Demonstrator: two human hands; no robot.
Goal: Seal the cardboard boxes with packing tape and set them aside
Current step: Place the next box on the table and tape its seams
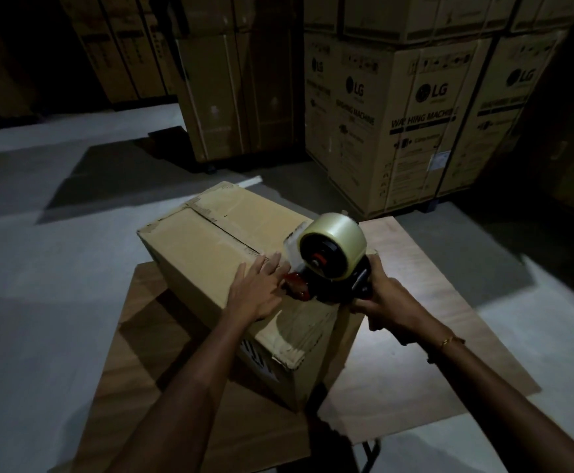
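Left hand [256, 295] lies flat, fingers straight, on the brown cardboard box [210, 254] beside its open seam; right hand [386, 310] grips the red-and-black tape dispenser [326, 264] at the box's near end. Looks stiff, light-ish; I'd hold the bottom edges.

Your box [217, 254] sits on the table [432, 302]. The tape dispenser [330, 261] is on its near right part. Big cartons [415, 124] stand far behind.
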